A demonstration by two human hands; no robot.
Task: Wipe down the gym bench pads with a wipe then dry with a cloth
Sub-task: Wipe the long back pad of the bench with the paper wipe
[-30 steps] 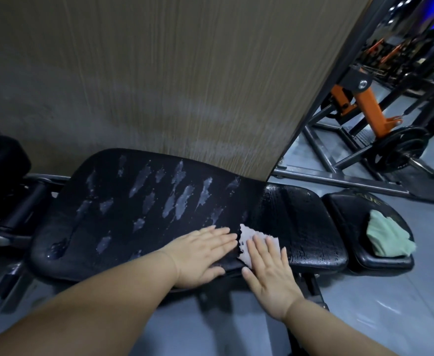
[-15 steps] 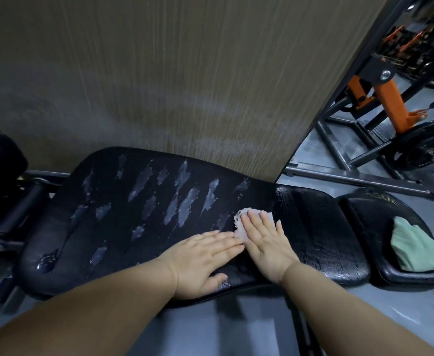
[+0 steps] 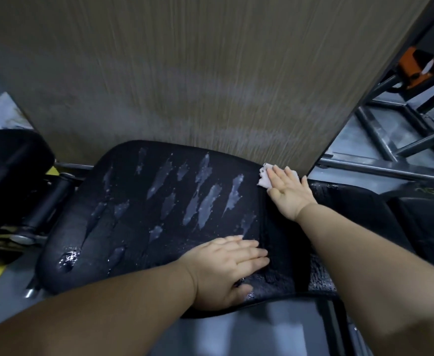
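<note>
I see the right hand (image 3: 288, 194) pressing the wipe (image 3: 265, 179) flat under straight fingers, with the wipe peeking past their tips, at the bench pad's (image 3: 159, 201) far edge. The left hand (image 3: 226, 268) rests flat nearby, fingers straight, holding nothing.

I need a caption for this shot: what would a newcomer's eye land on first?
Most striking are the pale wet-looking streaks across the big black bench pad in the middle. At its far right corner, by the wood-grain panel, the right hand presses a white wipe flat, while the left hand lies flat on the pad's near edge.
</note>
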